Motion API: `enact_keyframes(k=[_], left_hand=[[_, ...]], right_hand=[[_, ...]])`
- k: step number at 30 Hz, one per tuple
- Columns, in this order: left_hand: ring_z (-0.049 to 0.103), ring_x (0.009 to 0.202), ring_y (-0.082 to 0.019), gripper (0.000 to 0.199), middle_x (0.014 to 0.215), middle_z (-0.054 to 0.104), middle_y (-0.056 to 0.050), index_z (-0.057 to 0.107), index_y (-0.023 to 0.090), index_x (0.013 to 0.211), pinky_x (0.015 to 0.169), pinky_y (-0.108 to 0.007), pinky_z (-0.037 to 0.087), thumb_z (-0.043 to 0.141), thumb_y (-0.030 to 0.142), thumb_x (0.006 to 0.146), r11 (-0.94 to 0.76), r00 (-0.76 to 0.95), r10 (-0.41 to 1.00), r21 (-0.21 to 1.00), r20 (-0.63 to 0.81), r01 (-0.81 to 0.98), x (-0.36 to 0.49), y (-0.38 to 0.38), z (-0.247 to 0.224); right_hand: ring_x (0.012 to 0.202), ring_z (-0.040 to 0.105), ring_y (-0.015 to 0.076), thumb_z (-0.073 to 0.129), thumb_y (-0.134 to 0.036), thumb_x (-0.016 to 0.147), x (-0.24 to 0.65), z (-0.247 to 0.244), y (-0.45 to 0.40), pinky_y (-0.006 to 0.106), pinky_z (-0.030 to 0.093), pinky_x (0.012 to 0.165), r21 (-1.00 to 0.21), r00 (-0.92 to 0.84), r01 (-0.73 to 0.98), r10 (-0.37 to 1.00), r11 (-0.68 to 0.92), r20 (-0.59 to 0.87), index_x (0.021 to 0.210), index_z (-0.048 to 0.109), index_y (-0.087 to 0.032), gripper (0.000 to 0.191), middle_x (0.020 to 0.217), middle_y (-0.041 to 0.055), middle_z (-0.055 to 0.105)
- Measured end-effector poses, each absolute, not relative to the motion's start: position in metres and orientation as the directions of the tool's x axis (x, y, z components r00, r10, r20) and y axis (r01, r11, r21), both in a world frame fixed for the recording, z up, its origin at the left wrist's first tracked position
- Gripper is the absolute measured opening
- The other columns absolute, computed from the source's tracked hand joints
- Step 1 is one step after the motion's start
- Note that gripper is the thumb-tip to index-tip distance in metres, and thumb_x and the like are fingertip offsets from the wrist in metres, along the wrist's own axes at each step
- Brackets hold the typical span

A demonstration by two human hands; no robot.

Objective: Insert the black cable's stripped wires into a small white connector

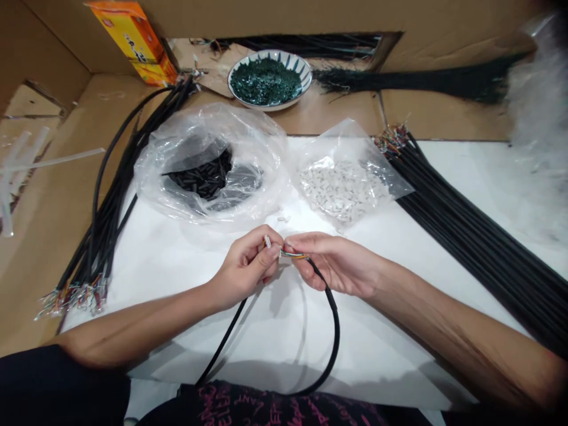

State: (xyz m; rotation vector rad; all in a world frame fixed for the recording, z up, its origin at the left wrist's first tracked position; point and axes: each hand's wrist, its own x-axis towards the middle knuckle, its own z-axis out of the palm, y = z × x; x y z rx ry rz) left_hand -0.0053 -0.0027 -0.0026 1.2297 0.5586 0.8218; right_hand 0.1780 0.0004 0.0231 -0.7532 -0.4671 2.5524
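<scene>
Above the white table, my left hand (251,263) pinches a small white connector (267,241) between thumb and fingers. Thin coloured wires (293,254) run from there towards my right hand (332,263), whose fingers are closed on them close to where they leave a black cable (332,307). The cable loops down towards my body and comes back up beneath my left hand. My two hands nearly touch at the fingertips. Some of the wires and the wire tips are hidden by my fingers.
Behind my hands lie a plastic bag (155,171) of black tube pieces and a clear bag (350,183) of small white parts. Cable bundles flank them, left (119,171) and right (483,248). A bowl (266,81) of dark green bits and a yellow-orange packet (133,44) stand farther back.
</scene>
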Motion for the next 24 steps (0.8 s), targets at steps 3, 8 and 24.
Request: enact_keyframes(k=[3, 8, 24], left_hand=[[0.030, 0.040, -0.001, 0.014, 0.049, 0.030, 0.009, 0.049, 0.016, 0.091, 0.043, -0.011, 0.036, 0.041, 0.026, 0.093, 0.086, 0.604, 0.791, 0.959, 0.100, -0.271, -0.004, -0.003, -0.003], [0.032, 0.042, 0.000, 0.011, 0.051, 0.032, 0.008, 0.049, 0.015, 0.090, 0.044, -0.010, 0.034, 0.041, 0.023, 0.093, 0.043, 0.619, 0.771, 0.958, 0.150, -0.285, -0.006, -0.007, -0.003], [0.032, 0.043, 0.000, 0.011, 0.051, 0.029, 0.008, 0.047, 0.017, 0.089, 0.045, -0.010, 0.034, 0.038, 0.021, 0.094, 0.039, 0.614, 0.777, 0.962, 0.141, -0.269, -0.007, -0.008, -0.004]], right_hand=[[0.047, 0.055, 0.0035, 0.056, -0.022, 0.083, 0.178, 0.018, -0.004, 0.009, 0.045, 0.044, -0.312, -0.783, -0.380, 0.482, -0.871, -0.393, 0.087, 0.055, -0.011, 0.011, 0.060, -0.0023, 0.056], [0.047, 0.054, 0.0030, 0.063, -0.022, 0.079, 0.179, 0.013, -0.009, 0.008, 0.045, 0.044, -0.230, -0.848, -0.395, 0.449, -0.889, -0.280, 0.086, 0.056, -0.010, 0.015, 0.059, -0.0024, 0.055], [0.049, 0.055, 0.0017, 0.061, -0.025, 0.080, 0.180, 0.016, -0.004, 0.007, 0.045, 0.046, -0.416, -0.726, -0.300, 0.489, -0.858, -0.483, 0.082, 0.052, -0.009, 0.019, 0.062, -0.0019, 0.056]])
